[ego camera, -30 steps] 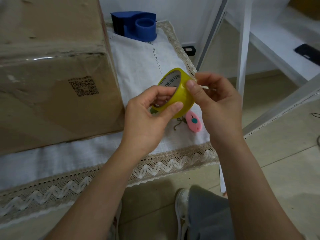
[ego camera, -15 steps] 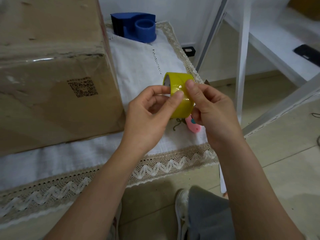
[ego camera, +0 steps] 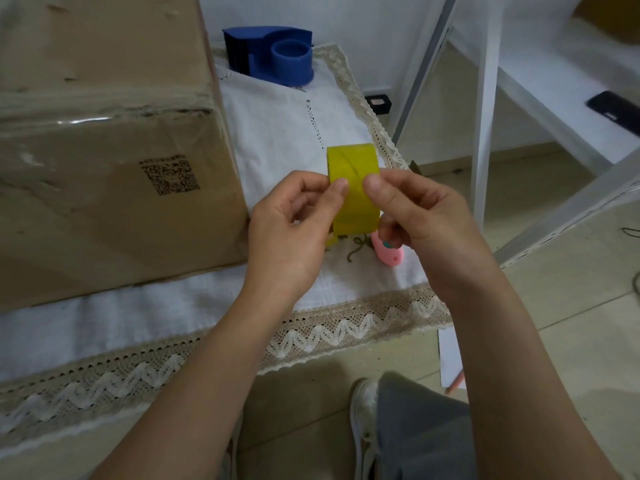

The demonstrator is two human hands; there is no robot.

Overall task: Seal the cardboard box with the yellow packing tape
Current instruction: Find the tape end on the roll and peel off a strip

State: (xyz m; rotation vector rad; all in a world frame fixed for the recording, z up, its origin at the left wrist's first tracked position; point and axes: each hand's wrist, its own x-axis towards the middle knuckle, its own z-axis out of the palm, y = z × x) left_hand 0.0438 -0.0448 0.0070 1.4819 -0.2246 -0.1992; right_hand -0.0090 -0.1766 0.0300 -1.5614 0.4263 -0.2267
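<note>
While both hands hold the glossy yellow packing-tape roll edge-on above the white lace-trimmed cloth | left hand and right hand thumbs press its outer band, probably hunting the loose end | big brown cardboard box waits at left, unsealed by yellow tape | pink cutter lies beneath.

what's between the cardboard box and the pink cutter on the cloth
In the head view, the left hand and the yellow tape roll it holds lie between the cardboard box and pink cutter.

The cardboard box runs off the frame's left and top edges.
</note>
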